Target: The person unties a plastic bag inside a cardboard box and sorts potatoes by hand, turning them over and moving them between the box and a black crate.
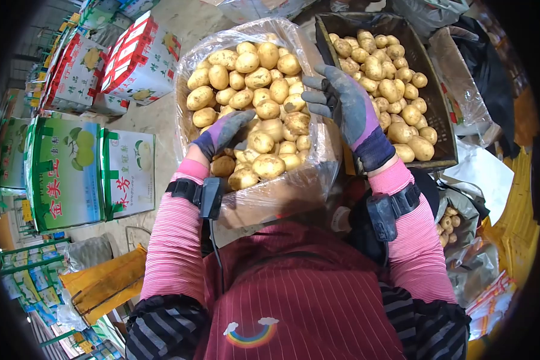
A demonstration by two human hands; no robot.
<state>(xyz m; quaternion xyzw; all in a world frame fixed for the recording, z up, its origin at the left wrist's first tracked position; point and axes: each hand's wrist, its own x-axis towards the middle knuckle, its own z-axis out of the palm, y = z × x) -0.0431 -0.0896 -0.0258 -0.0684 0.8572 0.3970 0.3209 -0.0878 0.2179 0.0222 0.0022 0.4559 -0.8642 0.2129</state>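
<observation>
A plastic-lined cardboard box [252,207] in front of me is filled with potatoes [261,142]. My left hand [227,129], in a grey and purple glove, rests over the near left part of the potatoes. Its fingers stretch across them, with the thumb apart and partly hidden among them. My right hand [346,108], gloved the same way, is held over the box's right edge, fingers spread and nothing in them. To its right, a dark crate [447,135] holds more potatoes [396,90].
Red and white printed cartons [141,60] stand on the floor at upper left, with a green pear carton [69,174] below them. Right of the crate lies an open carton [456,72] with plastic film. A bag of small potatoes [449,225] sits near my right elbow.
</observation>
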